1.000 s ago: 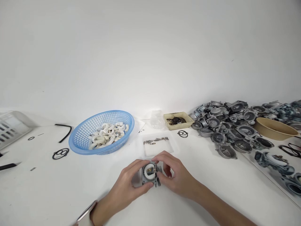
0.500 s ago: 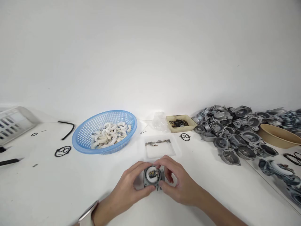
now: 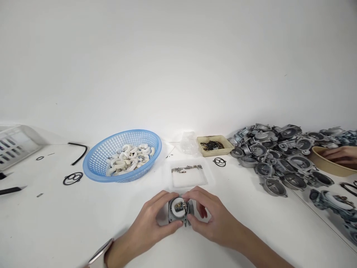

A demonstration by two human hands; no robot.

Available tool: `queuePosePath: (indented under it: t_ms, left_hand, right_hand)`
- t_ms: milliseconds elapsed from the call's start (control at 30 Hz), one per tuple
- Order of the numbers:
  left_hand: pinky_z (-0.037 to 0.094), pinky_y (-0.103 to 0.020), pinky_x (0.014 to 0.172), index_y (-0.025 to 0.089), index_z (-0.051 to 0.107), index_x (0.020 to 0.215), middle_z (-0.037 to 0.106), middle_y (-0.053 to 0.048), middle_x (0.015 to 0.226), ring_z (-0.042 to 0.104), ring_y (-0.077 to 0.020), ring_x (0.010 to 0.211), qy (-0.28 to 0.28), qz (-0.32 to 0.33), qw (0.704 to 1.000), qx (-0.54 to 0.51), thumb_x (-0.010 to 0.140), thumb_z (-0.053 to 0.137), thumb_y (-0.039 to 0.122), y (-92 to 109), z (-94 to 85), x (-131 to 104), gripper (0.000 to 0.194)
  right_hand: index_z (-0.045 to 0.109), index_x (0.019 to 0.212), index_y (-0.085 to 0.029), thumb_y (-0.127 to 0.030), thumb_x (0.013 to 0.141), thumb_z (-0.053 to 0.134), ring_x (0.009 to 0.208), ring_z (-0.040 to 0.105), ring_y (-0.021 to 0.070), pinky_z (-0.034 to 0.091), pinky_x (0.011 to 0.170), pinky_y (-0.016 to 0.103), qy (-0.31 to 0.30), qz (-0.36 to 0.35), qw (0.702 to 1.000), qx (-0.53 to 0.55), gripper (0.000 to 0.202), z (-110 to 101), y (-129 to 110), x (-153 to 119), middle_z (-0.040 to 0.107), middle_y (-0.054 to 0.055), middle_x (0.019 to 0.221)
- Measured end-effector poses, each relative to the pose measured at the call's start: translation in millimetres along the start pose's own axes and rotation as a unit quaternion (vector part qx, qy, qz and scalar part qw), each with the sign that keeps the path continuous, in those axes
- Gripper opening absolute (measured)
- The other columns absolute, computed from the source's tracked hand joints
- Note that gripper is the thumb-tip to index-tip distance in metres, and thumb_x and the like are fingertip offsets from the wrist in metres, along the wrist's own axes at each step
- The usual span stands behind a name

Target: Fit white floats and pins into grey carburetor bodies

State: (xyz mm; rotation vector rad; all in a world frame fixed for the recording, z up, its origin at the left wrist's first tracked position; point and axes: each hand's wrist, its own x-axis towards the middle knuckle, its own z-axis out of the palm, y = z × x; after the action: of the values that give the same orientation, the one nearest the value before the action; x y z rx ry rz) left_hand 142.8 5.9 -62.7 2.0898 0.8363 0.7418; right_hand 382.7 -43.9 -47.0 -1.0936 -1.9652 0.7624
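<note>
Between my hands, just above or on the white table, is a grey metal carburetor body (image 3: 170, 216), its open round side facing up toward me. A white ring-shaped float (image 3: 175, 212) sits inside its rim, around a dark centre with brass-coloured parts. My left hand (image 3: 152, 217) grips the body from the left, thumb at the near edge and fingers at the far edge. With thumb and forefinger, my right hand (image 3: 216, 219) closes on the right side, near the float's hinge end. Its fingertips partly hide that spot, so a small part there cannot be made out.
Ahead stands a clear tray (image 3: 189, 180) of small metal parts. Left of it is a blue basket (image 3: 95, 163) of white floats. A cream tray (image 3: 214, 152) holds black gaskets. Carburetor bodies (image 3: 275, 186) pile up at right, beside a tan bowl (image 3: 320, 163) with another person's hand (image 3: 343, 153) in it.
Another person's hand has come into the tan bowl at the right. My hands and the carburetor keep almost the same pose, and the view has shifted slightly.
</note>
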Motion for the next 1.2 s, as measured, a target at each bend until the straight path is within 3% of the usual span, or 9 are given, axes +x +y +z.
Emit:
queuePosePath:
  t_ms: [200,367,600,833,1033,1200]
  left_hand:
    - [0.054,-0.037,0.094,0.031,0.061,0.136,0.069,-0.006,0.124,0.067,-0.0265,0.111,-0.006,0.001,1.0,-0.003,0.092,0.077,0.028,0.5,-0.5,0.3,0.048]
    - [0.054,-0.036,0.095,0.033,0.06,0.138,0.068,-0.004,0.126,0.067,-0.0258,0.113,-0.008,0.001,1.0,0.0,0.091,0.078,0.027,0.0,-1.4,0.8,0.051]
    - [0.055,-0.036,0.095,0.031,0.06,0.139,0.069,-0.007,0.127,0.067,-0.0269,0.114,-0.005,0.008,1.0,0.0,0.093,0.078,0.031,-1.1,-0.3,0.4,0.05]
    - [0.056,-0.037,0.098,0.032,0.06,0.14,0.069,-0.006,0.129,0.068,-0.0272,0.115,-0.016,0.022,1.0,0.008,0.093,0.078,0.03,-1.4,-3.0,-0.8,0.05]
    - [0.057,-0.035,0.097,0.034,0.061,0.139,0.07,-0.004,0.126,0.069,-0.0253,0.112,-0.016,0.025,0.999,0.012,0.091,0.079,0.027,-1.0,-3.2,-1.9,0.052]
    - [0.057,-0.034,0.096,0.034,0.06,0.14,0.07,-0.003,0.124,0.069,-0.0247,0.112,-0.012,0.027,1.0,0.004,0.089,0.08,0.026,-0.9,-1.5,-2.7,0.055]
  right_hand:
    - [0.058,0.131,-0.033,-0.012,0.09,0.061,0.06,0.049,0.009,0.05,0.059,0.029,0.049,-0.02,0.998,-0.046,0.047,6.9,7.0,0.0,0.057,0.006,0.127]
    - [0.055,0.135,-0.034,-0.012,0.09,0.06,0.061,0.05,0.0097,0.049,0.057,0.029,0.062,-0.007,0.997,-0.056,0.052,6.2,6.2,-0.6,0.056,0.006,0.13]
    - [0.056,0.134,-0.034,-0.009,0.085,0.064,0.068,0.053,0.0125,0.048,0.062,0.027,-0.001,0.006,1.0,0.006,0.056,2.0,-1.0,-1.0,0.061,-0.001,0.107]
    - [0.057,0.133,-0.034,-0.008,0.085,0.064,0.066,0.052,0.0114,0.049,0.061,0.027,-0.002,0.006,1.0,0.005,0.055,2.4,0.4,0.7,0.063,0.0,0.112]
    - [0.058,0.132,-0.032,-0.011,0.086,0.064,0.063,0.049,0.0106,0.047,0.059,0.028,0.056,0.014,0.998,-0.02,0.051,5.4,7.6,-0.7,0.061,0.003,0.118]
    - [0.057,0.134,-0.034,-0.008,0.081,0.065,0.067,0.051,0.0116,0.048,0.061,0.027,0.01,0.012,0.999,0.043,0.059,1.4,3.8,-0.4,0.062,0.002,0.114]
